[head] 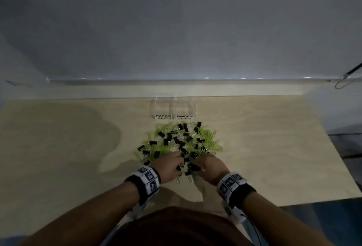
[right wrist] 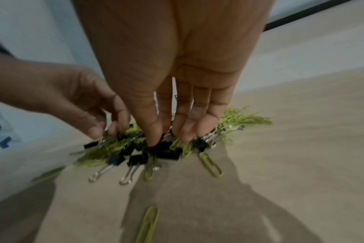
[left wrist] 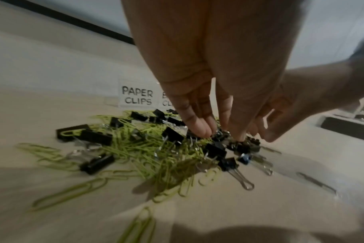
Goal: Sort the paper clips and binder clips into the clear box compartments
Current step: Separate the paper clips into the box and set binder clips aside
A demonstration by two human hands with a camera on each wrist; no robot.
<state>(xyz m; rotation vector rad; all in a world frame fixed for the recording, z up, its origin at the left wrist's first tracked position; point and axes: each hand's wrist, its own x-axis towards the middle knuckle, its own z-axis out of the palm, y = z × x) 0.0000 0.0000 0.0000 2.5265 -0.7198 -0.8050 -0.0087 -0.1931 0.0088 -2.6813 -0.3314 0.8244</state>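
Observation:
A mixed pile lies on the table in front of the clear box (head: pixel 156 106): green paper clips (head: pixel 207 141) and black binder clips (head: pixel 176 140). The box carries the labels "PAPER CLIPS" (left wrist: pixel 137 97) on the left and "BINDER CLIPS" (head: pixel 185 117) on the right, and both compartments look empty. Both hands reach into the near edge of the pile. My left hand (left wrist: pixel 217 134) pinches black binder clips (left wrist: pixel 216 148) between thumb and fingertips. My right hand (right wrist: pixel 168 139), close beside it, pinches binder clips (right wrist: pixel 166 151) too. What lies under the fingertips is hidden.
Loose green paper clips (right wrist: pixel 210 164) lie on the light wooden table (head: pixel 264 147) nearer to me than the pile. A white wall stands behind the box. A black cable with a wire loop (head: pixel 344 80) hangs at the far right. The table's right edge runs diagonally.

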